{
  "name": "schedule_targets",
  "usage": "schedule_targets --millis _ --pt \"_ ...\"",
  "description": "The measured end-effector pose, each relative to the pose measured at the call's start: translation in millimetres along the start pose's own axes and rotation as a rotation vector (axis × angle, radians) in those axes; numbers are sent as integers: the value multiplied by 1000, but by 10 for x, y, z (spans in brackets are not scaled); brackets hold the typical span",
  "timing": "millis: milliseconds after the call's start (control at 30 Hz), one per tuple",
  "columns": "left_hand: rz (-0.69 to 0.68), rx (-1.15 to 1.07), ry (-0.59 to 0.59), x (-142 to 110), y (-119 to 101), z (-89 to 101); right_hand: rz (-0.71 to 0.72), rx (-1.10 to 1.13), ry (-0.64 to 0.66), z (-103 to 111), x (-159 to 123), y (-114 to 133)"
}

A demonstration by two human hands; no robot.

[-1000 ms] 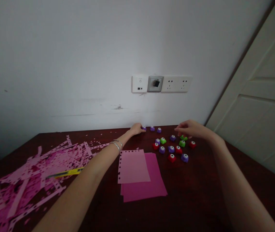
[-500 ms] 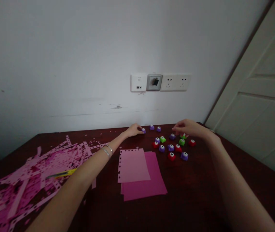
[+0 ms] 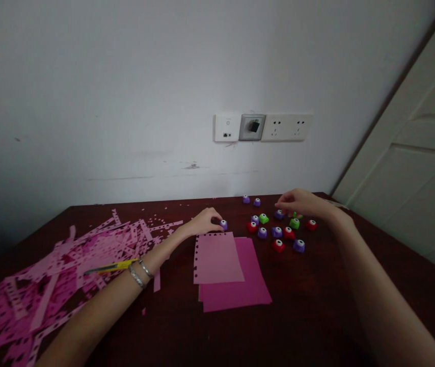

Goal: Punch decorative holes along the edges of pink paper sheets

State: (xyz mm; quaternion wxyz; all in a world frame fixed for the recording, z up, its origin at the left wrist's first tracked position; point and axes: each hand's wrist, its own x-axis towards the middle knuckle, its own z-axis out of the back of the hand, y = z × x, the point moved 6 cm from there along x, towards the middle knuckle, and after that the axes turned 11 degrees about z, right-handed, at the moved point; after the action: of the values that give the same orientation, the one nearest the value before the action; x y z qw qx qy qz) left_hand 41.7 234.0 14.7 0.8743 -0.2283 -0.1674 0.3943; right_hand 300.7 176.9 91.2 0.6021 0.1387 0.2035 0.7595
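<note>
My left hand point(image 3: 207, 222) pinches a small purple craft punch point(image 3: 223, 225) with a white-and-black button on top, just above the back edge of a light pink sheet point(image 3: 217, 260). That sheet has holes along its left and back edges and lies over darker pink paper point(image 3: 248, 298). My right hand point(image 3: 296, 202) hangs over the back of the punch group, fingers curled together; whether anything is in them is hidden. Below its fingertips stands a purple punch point(image 3: 279, 215), and a green punch point(image 3: 294, 224) sits below the palm. Several red, green and purple punches surround them, including a red one point(image 3: 277, 245).
A heap of pink paper strips and scraps point(image 3: 99, 244) spreads over the left of the dark table point(image 3: 278, 331). On it lies a yellow cutter knife point(image 3: 112, 266). Behind rises a white wall with sockets point(image 3: 286, 127); a white panelled door point(image 3: 412, 153) stands at right.
My left hand has brought the purple punch from the back of the table toward the pink sheet. The right hand stays over the punches. The view has shifted slightly.
</note>
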Motion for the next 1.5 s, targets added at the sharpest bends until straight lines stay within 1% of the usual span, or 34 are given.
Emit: schedule_targets --millis 100,200,333,400,500,633,700,767,900,1033,1233,1367,1500 --pt "37 10 23 1 75 -58 -23 12 2 -10 -11 23" --pt "69 11 29 7 145 -103 -13 21 10 -31 0 60" --pt "55 -3 45 1 125 -113 27 25 33 -99 50 134" --pt "78 -5 63 -11 101 -82 51 51 57 -163 73 202" --pt "152 12 114 -51 94 4 91 107 124 -303 89 365" --pt "213 59 198 -154 124 127 201 170 226 -550 107 664" --pt "227 76 226 -217 150 160 213 194 280 -712 135 753" --pt "244 83 235 -275 186 171 200 204 306 -880 185 783" --pt "282 87 228 -349 261 161 180 185 274 -1166 298 754" --pt "312 80 232 -362 306 147 139 176 233 -1331 359 686" --pt "276 48 241 -347 273 126 126 162 198 -1390 413 621" --pt "310 49 267 -349 294 116 231 131 139 -1370 460 639" --pt "292 -5 297 -345 307 130 294 121 107 -1372 506 631"
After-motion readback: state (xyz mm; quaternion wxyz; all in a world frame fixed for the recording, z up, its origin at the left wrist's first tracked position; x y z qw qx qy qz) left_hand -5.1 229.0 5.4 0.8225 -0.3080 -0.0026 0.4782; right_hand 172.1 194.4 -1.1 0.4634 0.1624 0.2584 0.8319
